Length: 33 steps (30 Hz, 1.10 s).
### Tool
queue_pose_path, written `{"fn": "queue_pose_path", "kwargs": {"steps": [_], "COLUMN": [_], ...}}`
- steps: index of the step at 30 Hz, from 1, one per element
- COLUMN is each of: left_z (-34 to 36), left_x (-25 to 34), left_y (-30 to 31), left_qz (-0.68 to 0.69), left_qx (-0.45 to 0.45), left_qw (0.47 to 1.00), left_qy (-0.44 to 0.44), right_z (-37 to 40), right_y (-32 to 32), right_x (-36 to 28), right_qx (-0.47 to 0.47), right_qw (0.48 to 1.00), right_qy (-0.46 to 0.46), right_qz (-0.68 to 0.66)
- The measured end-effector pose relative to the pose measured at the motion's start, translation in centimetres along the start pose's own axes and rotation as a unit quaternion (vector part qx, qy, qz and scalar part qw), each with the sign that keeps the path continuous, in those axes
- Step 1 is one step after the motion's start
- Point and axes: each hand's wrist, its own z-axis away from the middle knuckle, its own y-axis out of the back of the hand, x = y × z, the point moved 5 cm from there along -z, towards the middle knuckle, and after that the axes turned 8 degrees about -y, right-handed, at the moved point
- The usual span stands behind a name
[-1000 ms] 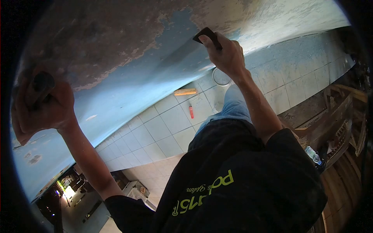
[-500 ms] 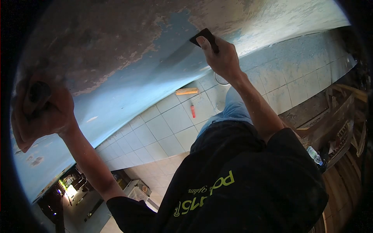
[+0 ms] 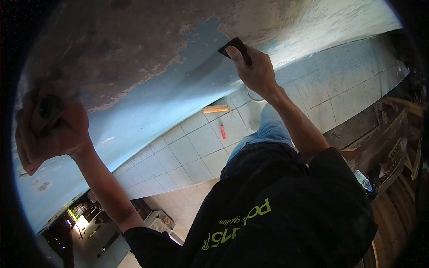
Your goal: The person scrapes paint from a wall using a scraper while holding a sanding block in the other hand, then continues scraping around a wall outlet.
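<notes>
My right hand (image 3: 259, 69) grips a dark flat scraper (image 3: 234, 47), its blade against or close to the wall (image 3: 187, 71), where blue paint shows beside a brownish, peeled patch. At the far left, my left hand (image 3: 56, 129) is closed around a dark round object (image 3: 51, 107) that looks like a handle end; the rest of it is hidden in shadow. The wall's blue surface passes behind my left hand.
On the tiled floor (image 3: 201, 143) below lie a yellowish block (image 3: 216, 109) and a red object (image 3: 223, 131). A round rim (image 3: 255, 94) shows near my leg. Wooden pieces (image 3: 375, 138) and a plastic bottle (image 3: 363, 180) are at the right.
The view has shifted slightly. My right hand and the scraper sit marginally lower in the picture, and my left hand a little further right. Both grips are the same.
</notes>
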Motion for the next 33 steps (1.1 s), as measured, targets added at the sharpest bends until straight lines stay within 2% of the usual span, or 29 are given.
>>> {"fn": "queue_pose_path", "kwargs": {"steps": [2, 6, 8, 9, 11, 12, 13, 14, 15, 16, 17, 18, 19, 21, 22, 24, 26, 28, 30, 33], "left_z": [-0.3, -0.8, -0.8, -0.8, -0.4, -0.2, 0.0, 0.2, 0.3, 0.1, -0.2, -0.4, -0.4, -0.4, 0.3, 0.7, 0.5, 0.1, 0.1, 0.3], "left_x": [0.1, 0.6, 0.8, 0.8, 0.6, 0.4, 0.5, 0.4, 0.0, -0.1, 0.4, 0.8, 0.8, 0.9, 0.4, 0.0, 0.0, 0.1, 0.2, 0.1], "left_y": [0.1, 0.3, 0.4, 0.3, 0.1, 0.1, 0.1, 0.0, -0.2, -0.3, 0.0, 0.4, 0.5, 0.2, 0.0, -0.3, -0.1, -0.2, -0.2, 0.0], "left_qz": [-0.001, -0.001, -0.001, -0.001, 0.0, -0.002, -0.001, 0.036, 0.068, 0.063, 0.037, 0.011, 0.008, 0.023, 0.018, 0.002, -0.013, -0.023, -0.03, -0.04], "left_qx": [0.002, 0.003, 0.001, 0.0, 0.004, 0.007, 0.007, -0.015, -0.035, -0.032, -0.006, 0.018, 0.016, 0.016, 0.02, 0.029, 0.041, 0.007, 0.016, 0.019], "left_qw": [1.0, 1.0, 1.0, 1.0, 1.0, 1.0, 1.0, 0.999, 0.996, 0.997, 0.999, 0.999, 0.999, 0.999, 0.999, 0.999, 0.999, 1.0, 0.999, 0.997], "left_qy": [-0.003, -0.01, -0.013, -0.013, -0.001, 0.011, 0.011, 0.025, 0.039, 0.04, 0.003, -0.033, -0.032, -0.03, -0.027, -0.024, -0.025, -0.018, -0.038, -0.058], "right_z": [-0.1, -0.2, -0.4, -0.5, -0.4, -0.7, -0.7, -0.3, 0.1, 0.3, 0.7, 1.3, 1.7, 2.0, 2.1, 2.7, 3.0, 2.9, 3.0, 2.0], "right_y": [-0.5, -0.3, 0.5, 0.7, 1.0, 0.9, 0.4, -0.2, -0.8, -1.3, -1.7, -1.9, -2.3, -2.8, -2.7, -2.3, -2.2, -2.1, -3.0, -3.6], "right_x": [0.5, 0.7, 0.0, 0.1, -0.8, -1.9, -4.2, -6.0, -6.6, -6.7, -6.8, -6.2, -5.3, -1.3, 0.0, 3.0, 5.1, 5.2, 4.8, 3.4], "right_qx": [-0.031, -0.02, 0.021, 0.021, 0.049, 0.049, 0.042, 0.036, 0.038, 0.03, 0.019, -0.003, -0.006, -0.013, -0.014, -0.02, -0.035, -0.048, -0.095, -0.041], "right_qw": [0.999, 0.999, 0.997, 0.997, 0.982, 0.982, 0.976, 0.968, 0.967, 0.979, 0.989, 0.998, 0.998, 0.994, 0.994, 0.994, 0.991, 0.988, 0.985, 0.986], "right_qy": [-0.026, -0.008, 0.05, 0.049, 0.145, 0.145, 0.193, 0.238, 0.242, 0.193, 0.146, 0.057, 0.06, -0.002, 0.002, -0.055, -0.071, -0.086, -0.089, -0.07], "right_qz": [-0.035, -0.027, 0.058, 0.059, 0.112, 0.112, 0.095, 0.076, 0.074, 0.053, 0.033, -0.028, -0.028, -0.106, -0.104, -0.096, -0.106, -0.118, -0.117, -0.145]}}
